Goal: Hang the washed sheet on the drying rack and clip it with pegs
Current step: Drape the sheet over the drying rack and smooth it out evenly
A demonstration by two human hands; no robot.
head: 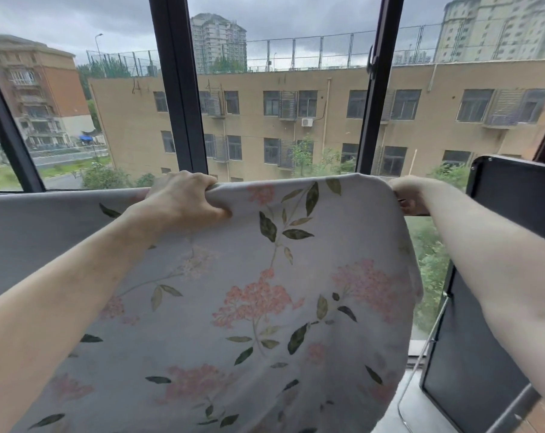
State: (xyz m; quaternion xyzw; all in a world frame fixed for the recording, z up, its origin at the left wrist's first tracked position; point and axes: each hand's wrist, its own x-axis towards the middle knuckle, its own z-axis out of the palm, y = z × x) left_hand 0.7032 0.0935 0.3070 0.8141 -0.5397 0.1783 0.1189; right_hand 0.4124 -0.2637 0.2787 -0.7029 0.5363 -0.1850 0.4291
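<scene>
— Where's the sheet (265,276) now?

— Up at window (280,89) height, spread between both arms. The flowered side faces us; its top fold runs level from the left hand (183,198) across to the right hand (408,195), and the rest hangs down in front of the person. A plain grey stretch carries on to the left of the left hand.

— How is the left hand holding it?

— Knuckles up, fingers hooked over the top fold and the thumb pressed in on the near side, so the cloth is bunched and pinched between them. The forearm reaches up from the lower left, nearly straight.

— And the right?

— It's at the sheet's right corner, arm stretched out from the lower right. The wrist bends inward and the fingers are curled behind the edge, gripping the cloth there. The fingertips are mostly hidden by the fabric.

— Is it over a rail?

— I can't tell; whatever lies under the fold is covered. A dark panel (515,198) stands just right of the right hand.
</scene>
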